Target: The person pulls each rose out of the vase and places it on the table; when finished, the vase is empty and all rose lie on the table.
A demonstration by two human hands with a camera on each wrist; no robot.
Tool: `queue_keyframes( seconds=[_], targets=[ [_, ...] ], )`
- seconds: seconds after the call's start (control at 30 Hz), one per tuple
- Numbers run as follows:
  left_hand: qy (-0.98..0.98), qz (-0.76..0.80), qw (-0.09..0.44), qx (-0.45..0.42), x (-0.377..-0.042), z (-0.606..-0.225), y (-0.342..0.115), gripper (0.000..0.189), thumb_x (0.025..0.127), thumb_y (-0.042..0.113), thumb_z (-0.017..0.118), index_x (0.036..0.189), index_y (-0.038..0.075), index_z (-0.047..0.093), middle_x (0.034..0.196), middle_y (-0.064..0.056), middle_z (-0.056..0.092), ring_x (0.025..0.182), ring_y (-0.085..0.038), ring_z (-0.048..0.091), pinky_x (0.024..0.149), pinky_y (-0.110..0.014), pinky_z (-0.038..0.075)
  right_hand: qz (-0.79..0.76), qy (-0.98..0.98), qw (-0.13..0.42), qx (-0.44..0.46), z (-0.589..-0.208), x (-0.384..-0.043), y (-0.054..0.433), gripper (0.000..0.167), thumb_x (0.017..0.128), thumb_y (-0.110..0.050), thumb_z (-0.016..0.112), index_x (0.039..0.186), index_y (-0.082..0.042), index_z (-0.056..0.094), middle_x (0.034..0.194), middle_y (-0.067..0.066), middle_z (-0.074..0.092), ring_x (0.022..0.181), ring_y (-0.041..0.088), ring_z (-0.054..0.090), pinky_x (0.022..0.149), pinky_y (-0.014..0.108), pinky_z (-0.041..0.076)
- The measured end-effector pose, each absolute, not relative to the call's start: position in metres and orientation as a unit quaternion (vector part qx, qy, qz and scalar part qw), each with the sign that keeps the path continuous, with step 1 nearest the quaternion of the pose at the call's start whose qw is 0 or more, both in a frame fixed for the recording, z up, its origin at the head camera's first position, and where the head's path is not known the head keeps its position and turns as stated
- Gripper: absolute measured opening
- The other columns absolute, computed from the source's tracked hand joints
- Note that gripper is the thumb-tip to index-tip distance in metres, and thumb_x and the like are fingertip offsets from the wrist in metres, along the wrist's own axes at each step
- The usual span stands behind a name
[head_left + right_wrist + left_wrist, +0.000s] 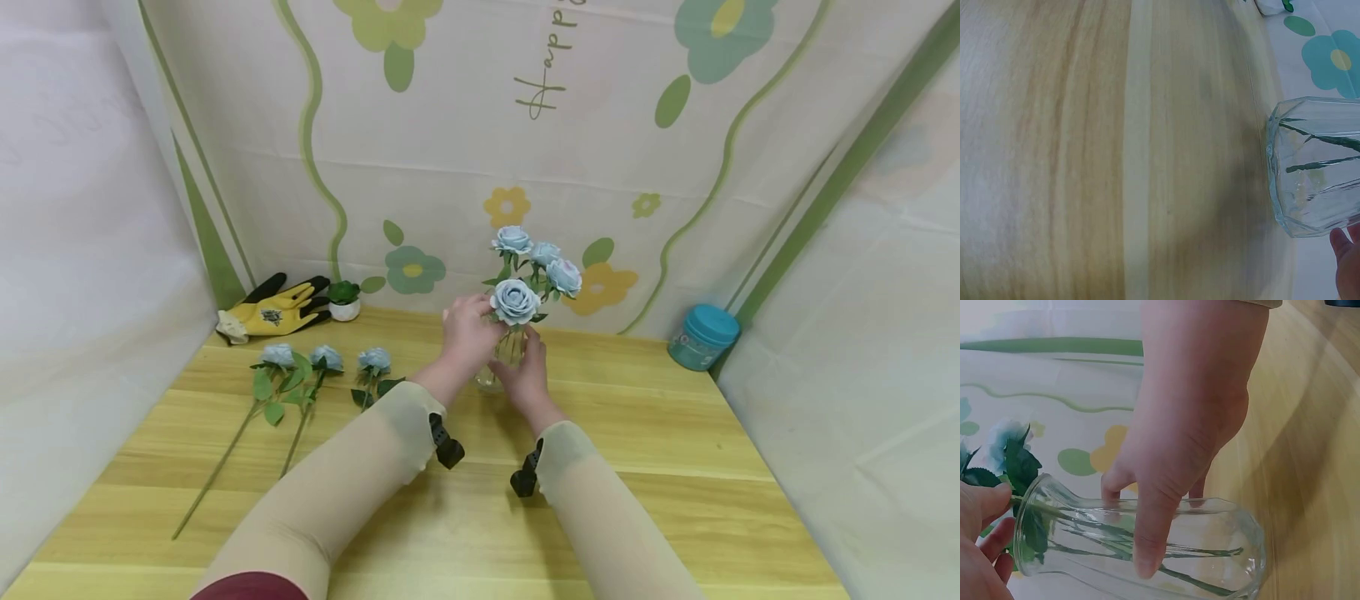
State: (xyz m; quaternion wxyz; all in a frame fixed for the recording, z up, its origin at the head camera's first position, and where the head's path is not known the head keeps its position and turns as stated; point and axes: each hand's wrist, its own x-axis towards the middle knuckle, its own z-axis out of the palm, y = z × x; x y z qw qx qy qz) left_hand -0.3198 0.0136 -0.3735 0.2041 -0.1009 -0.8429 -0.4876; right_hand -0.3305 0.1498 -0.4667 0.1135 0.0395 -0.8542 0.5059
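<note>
A clear glass vase (1210, 512) with several pale blue artificial roses (564, 277) stands toward the back of the table. My right hand (525, 375) grips the vase's side, thumb and fingers round the glass; fingertips (1342, 244) show beside its base in the right wrist view. At the vase's mouth, my left hand (468, 337) pinches a rose stem (1017, 500) between thumb and fingers. The front rose (515, 302) partly covers that hand in the head view. Through the glass, green stems run down inside the vase.
Three more blue roses (277, 356) lie on the left of the wooden table (645, 500). Behind them are yellow and black gloves (273, 312) and a small potted succulent (345, 310). A teal tub (703, 337) stands at the right rear, near the curtain.
</note>
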Motion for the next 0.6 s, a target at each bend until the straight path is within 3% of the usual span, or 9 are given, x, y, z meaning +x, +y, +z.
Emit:
queue_keyframes(
  seconds=[0.13,0.27,0.37,0.5,0.6],
  targets=[
    [-0.815,-0.519,0.23,-0.112,-0.32,-0.37,0.013,0.03,0.083,0.012,0.077,0.113,0.012,0.075,0.111,-0.004,0.071,0.113,-0.026,0.054,0.109,-0.056,0.021,0.501,-0.857,0.113,0.037,-0.467,-0.331,0.15,0.089,0.084,-0.025,0.081,0.153,-0.017,0.025,0.145,0.019,0.032,0.133,0.035,0.036,0.107,0.048,0.037],
    [-0.774,-0.56,0.268,-0.126,-0.322,-0.361,0.011,0.019,0.082,0.009,0.076,0.102,0.01,0.077,0.102,-0.002,0.074,0.105,-0.023,0.06,0.11,-0.054,0.021,0.501,-0.856,0.122,0.04,-0.467,-0.333,0.149,0.091,0.083,-0.029,0.082,0.154,-0.017,0.025,0.144,0.02,0.032,0.133,0.035,0.037,0.106,0.047,0.038],
    [-0.742,-0.59,0.29,-0.132,-0.324,-0.353,0.008,0.009,0.082,0.008,0.077,0.091,0.009,0.078,0.093,-0.002,0.075,0.099,-0.019,0.064,0.109,-0.05,0.028,0.501,-0.854,0.131,0.045,-0.467,-0.334,0.148,0.092,0.082,-0.028,0.083,0.153,-0.016,0.026,0.142,0.021,0.033,0.132,0.036,0.038,0.106,0.047,0.038],
    [-0.713,-0.614,0.31,-0.136,-0.323,-0.338,-0.001,0.009,0.085,0.013,0.079,0.091,0.008,0.077,0.092,-0.002,0.074,0.097,-0.018,0.062,0.098,-0.044,0.04,0.496,-0.855,0.14,0.049,-0.468,-0.334,0.148,0.091,0.082,-0.024,0.084,0.152,-0.015,0.027,0.141,0.023,0.035,0.13,0.036,0.039,0.106,0.048,0.039],
    [-0.703,-0.62,0.321,-0.134,-0.318,-0.321,-0.01,0.015,0.086,0.019,0.078,0.095,0.008,0.076,0.093,-0.003,0.071,0.095,-0.02,0.058,0.091,-0.041,0.041,0.494,-0.856,0.143,0.052,-0.468,-0.333,0.147,0.09,0.082,-0.022,0.084,0.152,-0.014,0.027,0.14,0.023,0.035,0.129,0.036,0.04,0.105,0.049,0.039]
  ],
)
